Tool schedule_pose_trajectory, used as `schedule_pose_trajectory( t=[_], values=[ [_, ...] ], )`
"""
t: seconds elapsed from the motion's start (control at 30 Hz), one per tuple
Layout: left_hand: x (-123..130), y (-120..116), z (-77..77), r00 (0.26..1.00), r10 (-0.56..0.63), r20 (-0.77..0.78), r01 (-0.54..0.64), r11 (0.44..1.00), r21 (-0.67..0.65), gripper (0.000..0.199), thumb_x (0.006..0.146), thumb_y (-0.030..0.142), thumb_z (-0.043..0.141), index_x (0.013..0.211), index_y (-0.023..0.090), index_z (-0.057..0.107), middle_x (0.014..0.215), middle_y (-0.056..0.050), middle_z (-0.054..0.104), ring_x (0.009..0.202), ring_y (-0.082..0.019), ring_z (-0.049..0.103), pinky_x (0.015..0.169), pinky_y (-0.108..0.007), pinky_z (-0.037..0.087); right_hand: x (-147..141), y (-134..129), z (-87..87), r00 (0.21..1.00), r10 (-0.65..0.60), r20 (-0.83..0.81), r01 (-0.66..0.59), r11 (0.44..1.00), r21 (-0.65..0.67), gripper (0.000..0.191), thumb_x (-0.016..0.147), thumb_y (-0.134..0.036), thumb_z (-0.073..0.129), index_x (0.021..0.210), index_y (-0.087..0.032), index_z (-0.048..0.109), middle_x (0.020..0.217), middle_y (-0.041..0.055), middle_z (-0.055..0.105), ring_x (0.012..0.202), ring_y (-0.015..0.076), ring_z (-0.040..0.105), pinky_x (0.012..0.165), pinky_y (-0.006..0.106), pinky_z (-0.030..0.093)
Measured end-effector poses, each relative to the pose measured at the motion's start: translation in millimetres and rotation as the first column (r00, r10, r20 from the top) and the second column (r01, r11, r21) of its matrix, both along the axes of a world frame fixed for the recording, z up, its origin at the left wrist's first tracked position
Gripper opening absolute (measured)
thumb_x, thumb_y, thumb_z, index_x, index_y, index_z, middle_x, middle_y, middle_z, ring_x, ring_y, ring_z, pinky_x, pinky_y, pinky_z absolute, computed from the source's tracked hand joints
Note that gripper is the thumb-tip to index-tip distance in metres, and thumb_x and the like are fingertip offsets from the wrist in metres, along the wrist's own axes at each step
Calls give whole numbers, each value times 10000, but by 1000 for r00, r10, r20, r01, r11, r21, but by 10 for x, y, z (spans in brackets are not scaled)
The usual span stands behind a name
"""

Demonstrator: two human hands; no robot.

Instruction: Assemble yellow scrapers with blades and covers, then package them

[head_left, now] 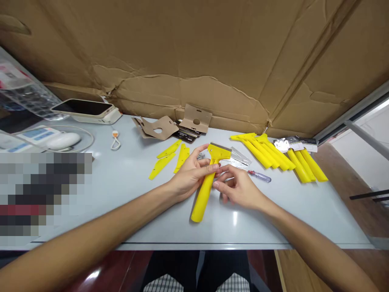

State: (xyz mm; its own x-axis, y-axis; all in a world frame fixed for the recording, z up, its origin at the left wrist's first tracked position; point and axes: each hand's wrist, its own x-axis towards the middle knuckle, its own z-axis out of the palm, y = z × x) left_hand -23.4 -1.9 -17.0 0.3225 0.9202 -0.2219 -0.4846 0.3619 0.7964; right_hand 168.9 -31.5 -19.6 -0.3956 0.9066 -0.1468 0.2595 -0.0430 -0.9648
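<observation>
My left hand (193, 172) is wrapped round a yellow scraper (203, 198), its thumb across the neck of the handle. The scraper's head points away from me, with a metal edge along its far side. Close against the handle's right side is my right hand (235, 184), its fingers curled in; what the fingertips hold, if anything, is hidden. Beyond the hands lie small screws (201, 155), thin metal blades (240, 156) and a screwdriver (259, 176) with a clear purple handle. Flat yellow plates (162, 165) lie to the left of my left hand.
Several yellow scraper handles (264, 152) lie in a row at the right, some with packaging (296, 144) at their tops. Brown card sleeves (159, 127) stand at the back before a cardboard wall (188, 52). A phone (83, 107) and white cable (115, 140) are at the left.
</observation>
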Motion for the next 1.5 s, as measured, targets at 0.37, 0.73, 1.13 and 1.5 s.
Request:
schedule_pose_trajectory(
  t=[0.37, 0.73, 1.13, 1.5],
  values=[
    [-45, 102, 25, 966, -16, -259, 101, 942, 321, 256, 899, 374, 822, 1027, 154, 792, 1080, -151, 817, 968, -249, 734, 875, -341, 567, -108, -16, -34, 982, -101, -157, 85, 991, -106, 646, 823, -526, 851, 1321, -190, 614, 786, -45, 660, 459, 87, 519, 436, 251, 384],
    [-621, 717, -53, 513, 523, -681, 281, 647, 709, 128, 840, 170, 757, 886, 231, 859, 949, -106, 766, 897, -271, 644, 926, -369, 465, 213, 244, -53, 914, -324, 242, 252, 925, 286, 353, 780, -482, 811, 912, -215, 622, 741, -35, 579, 690, 190, 601, 653, 338, 479],
    [-629, 843, -205, 173, 512, -841, 653, 580, 487, 234, 982, 241, 630, 1040, 232, 857, 1017, -107, 736, 935, -267, 668, 832, -383, 482, 128, 137, -88, 959, -178, 219, 120, 960, 255, 382, 788, -467, 812, 988, -238, 580, 730, -50, 584, 620, 163, 580, 585, 309, 480],
    [-581, 746, -129, 194, 551, -812, 646, 551, 528, 154, 907, 174, 622, 842, 195, 760, 923, -104, 721, 851, -262, 659, 775, -391, 489, 127, 125, 2, 956, -82, -281, 32, 983, -178, 398, 831, -339, 658, 1204, -205, 632, 869, 39, 736, 783, 201, 670, 696, 318, 532]
  ],
)
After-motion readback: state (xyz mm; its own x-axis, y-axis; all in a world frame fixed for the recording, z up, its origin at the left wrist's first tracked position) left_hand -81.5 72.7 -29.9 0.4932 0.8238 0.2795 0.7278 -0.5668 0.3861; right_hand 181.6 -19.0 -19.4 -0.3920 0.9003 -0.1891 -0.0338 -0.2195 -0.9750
